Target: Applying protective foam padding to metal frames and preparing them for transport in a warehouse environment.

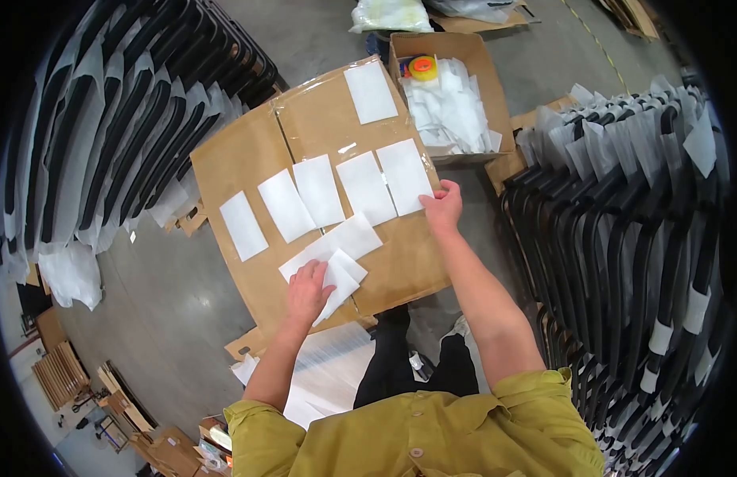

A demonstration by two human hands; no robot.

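Note:
A large brown cardboard sheet (257, 143) lies in front of me, with several white rectangular foam sheets (368, 187) spread over it. At its right edge, my right hand (442, 210) is closed, thumb and curled fingers at the lower corner of the rightmost foam sheet (403, 173). Close to the near edge, my left hand (307, 292) has its fingers bent over a small overlapping bunch of white foam sheets (342, 278). Another foam sheet (354, 238) lies slantwise beneath that bunch. What sits under the left palm is hidden.
Beyond the cardboard stands an open carton (495, 95) of white foam pieces, with a yellow-and-orange tape roll (422, 68) on top. Black metal frames (138, 119) with white wrapping crowd the left. More black frames (623, 238) stand close on the right.

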